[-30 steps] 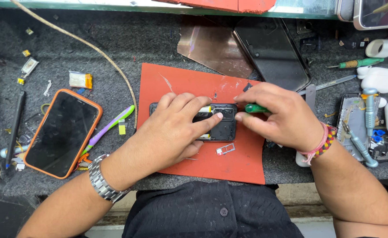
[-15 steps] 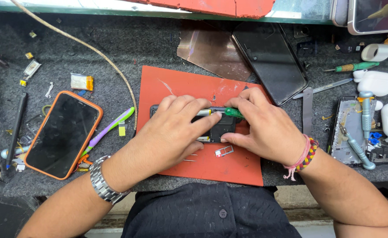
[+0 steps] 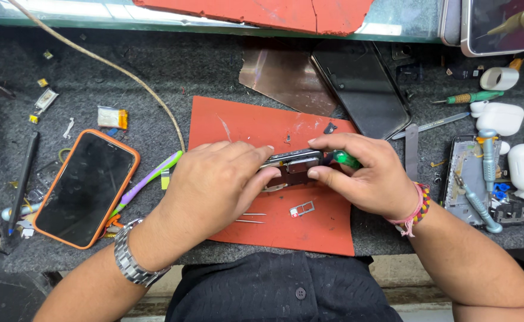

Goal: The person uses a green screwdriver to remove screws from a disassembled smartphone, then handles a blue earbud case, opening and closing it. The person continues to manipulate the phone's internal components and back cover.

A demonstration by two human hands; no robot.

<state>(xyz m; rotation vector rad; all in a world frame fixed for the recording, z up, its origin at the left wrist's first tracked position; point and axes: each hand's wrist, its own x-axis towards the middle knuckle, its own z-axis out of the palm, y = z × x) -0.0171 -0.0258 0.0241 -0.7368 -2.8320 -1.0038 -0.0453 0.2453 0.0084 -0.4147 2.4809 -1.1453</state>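
Observation:
A dark opened phone (image 3: 291,169) lies on a red mat (image 3: 256,128) at the middle of the bench. My left hand (image 3: 217,182) covers and grips its left part, fingertips on its upper edge. My right hand (image 3: 366,173) touches the phone's right end and holds a green-handled screwdriver (image 3: 345,158) against it. A small tray-shaped metal part (image 3: 302,209) and thin tweezers (image 3: 250,218) rest on the mat just below the phone.
A phone in an orange case (image 3: 86,188) lies at the left beside a purple-green tool (image 3: 148,177). A black phone (image 3: 360,86) and a copper sheet (image 3: 280,74) sit behind the mat. Tools, a bare phone frame (image 3: 470,179) and white cases crowd the right.
Both hands have tightened around the phone and tilted its upper edge up. My right hand has shifted left, with the screwdriver now at the phone's right end.

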